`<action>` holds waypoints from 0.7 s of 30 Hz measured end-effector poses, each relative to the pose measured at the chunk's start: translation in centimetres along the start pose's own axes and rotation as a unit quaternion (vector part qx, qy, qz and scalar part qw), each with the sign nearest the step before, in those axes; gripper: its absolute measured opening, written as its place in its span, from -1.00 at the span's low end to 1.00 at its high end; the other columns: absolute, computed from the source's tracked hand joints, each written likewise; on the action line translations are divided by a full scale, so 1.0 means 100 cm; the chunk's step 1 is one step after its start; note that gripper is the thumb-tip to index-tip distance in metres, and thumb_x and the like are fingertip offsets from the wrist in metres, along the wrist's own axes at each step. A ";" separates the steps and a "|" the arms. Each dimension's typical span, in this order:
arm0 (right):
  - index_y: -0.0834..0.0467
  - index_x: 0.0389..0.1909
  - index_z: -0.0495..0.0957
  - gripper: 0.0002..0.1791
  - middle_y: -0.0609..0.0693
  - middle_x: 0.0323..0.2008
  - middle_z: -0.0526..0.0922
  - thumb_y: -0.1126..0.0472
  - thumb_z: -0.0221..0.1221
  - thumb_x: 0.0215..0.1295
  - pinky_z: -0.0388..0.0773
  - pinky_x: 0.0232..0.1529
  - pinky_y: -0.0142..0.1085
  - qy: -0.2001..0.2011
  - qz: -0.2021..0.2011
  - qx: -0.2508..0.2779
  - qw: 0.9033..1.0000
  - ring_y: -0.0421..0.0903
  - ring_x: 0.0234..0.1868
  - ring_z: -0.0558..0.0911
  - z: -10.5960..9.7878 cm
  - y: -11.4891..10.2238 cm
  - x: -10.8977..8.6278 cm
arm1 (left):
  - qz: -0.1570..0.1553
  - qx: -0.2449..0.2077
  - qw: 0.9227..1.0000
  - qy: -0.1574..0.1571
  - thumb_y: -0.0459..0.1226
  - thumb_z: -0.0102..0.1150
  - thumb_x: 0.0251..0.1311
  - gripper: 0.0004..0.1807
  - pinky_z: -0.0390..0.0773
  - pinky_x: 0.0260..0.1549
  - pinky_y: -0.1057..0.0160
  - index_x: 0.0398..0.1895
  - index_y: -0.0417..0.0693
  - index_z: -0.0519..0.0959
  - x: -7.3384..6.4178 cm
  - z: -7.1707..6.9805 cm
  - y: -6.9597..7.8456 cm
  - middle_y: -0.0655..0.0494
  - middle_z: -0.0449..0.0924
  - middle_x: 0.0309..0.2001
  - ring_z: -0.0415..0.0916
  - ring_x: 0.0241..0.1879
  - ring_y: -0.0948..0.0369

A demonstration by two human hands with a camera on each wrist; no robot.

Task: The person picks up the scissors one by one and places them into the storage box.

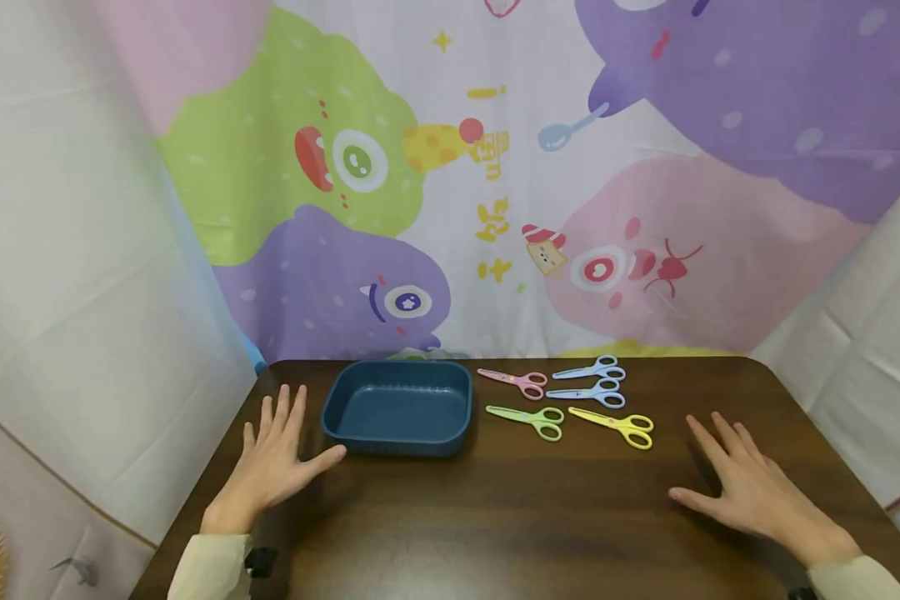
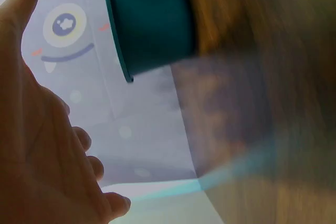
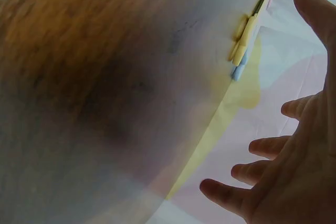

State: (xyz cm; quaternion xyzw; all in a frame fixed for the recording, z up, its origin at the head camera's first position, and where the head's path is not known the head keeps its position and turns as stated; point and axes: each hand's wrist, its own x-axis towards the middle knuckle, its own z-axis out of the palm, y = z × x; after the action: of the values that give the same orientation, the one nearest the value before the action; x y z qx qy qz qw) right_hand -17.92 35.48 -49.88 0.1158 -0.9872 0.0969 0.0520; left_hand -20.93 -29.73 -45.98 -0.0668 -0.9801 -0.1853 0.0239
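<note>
My left hand is spread with straight fingers just left of a dark blue rectangular tray, its thumb tip close to the tray's near left corner. In the left wrist view the tray's side stands beyond that hand. My right hand is also spread and holds nothing. Nearest to it lie yellow scissors. Green scissors, pink scissors and two blue pairs, one upper and one lower, lie between the tray and the right hand, all with handles to the right.
The brown wooden table has its back edge against a curtain printed with cartoon monsters. White cloth hangs on the left side, and more white cloth on the right.
</note>
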 end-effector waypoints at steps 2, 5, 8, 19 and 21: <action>-0.02 0.69 -0.22 0.29 0.51 0.52 0.08 -0.44 0.30 0.16 0.33 -0.04 0.63 -0.001 -0.002 0.001 1.000 0.66 0.40 0.18 -0.001 -0.003 0.003 | -0.002 -0.001 1.000 0.003 0.44 0.06 0.22 0.27 -0.35 0.33 -0.64 0.68 0.15 -0.46 0.002 0.000 0.002 -0.09 -0.60 0.67 -0.58 0.61 -0.31; -0.01 0.69 -0.22 0.29 0.50 0.53 0.08 -0.44 0.30 0.17 0.33 -0.04 0.64 -0.002 -0.006 0.008 1.000 0.62 0.40 0.21 -0.003 -0.008 0.005 | -0.008 0.000 1.000 0.010 0.46 0.03 0.22 0.25 -0.27 0.35 -0.63 0.68 0.17 -0.45 0.004 0.001 0.003 -0.09 -0.54 0.68 -0.51 0.62 -0.30; 0.02 0.69 -0.19 0.29 0.50 0.51 0.11 -0.42 0.31 0.16 0.32 -0.01 0.64 -0.001 -0.010 0.019 1.000 0.58 0.40 0.22 -0.005 -0.013 0.005 | -0.019 0.002 1.000 0.018 0.48 0.00 0.21 0.25 -0.19 0.36 -0.61 0.68 0.18 -0.43 0.005 0.002 0.004 -0.11 -0.47 0.69 -0.41 0.62 -0.32; 0.05 0.66 -0.03 0.22 0.47 0.45 0.22 -0.32 0.39 0.15 0.38 -0.05 0.60 0.030 -0.030 0.041 0.998 0.55 0.35 0.30 -0.005 -0.023 0.005 | -0.033 -0.020 0.999 0.028 0.45 -0.10 0.31 0.17 -0.07 0.42 -0.52 0.70 0.08 -0.35 0.011 0.009 0.005 -0.21 -0.30 0.68 -0.20 0.60 -0.35; 0.06 0.66 -0.01 0.20 0.47 0.45 0.24 -0.31 0.40 0.15 0.39 -0.05 0.60 0.032 -0.029 0.046 0.998 0.55 0.35 0.31 -0.004 -0.026 0.005 | -0.031 -0.018 0.999 0.033 0.45 -0.13 0.33 0.14 0.00 0.40 -0.52 0.70 0.06 -0.32 0.012 0.010 0.006 -0.23 -0.26 0.68 -0.14 0.59 -0.37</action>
State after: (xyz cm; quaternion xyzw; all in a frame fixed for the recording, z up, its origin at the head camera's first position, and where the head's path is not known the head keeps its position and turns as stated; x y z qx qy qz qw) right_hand -17.79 33.00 -48.98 0.1438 -0.9756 0.1448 0.0812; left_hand -22.09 -28.70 -46.59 -0.0308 -0.9768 -0.2060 0.0495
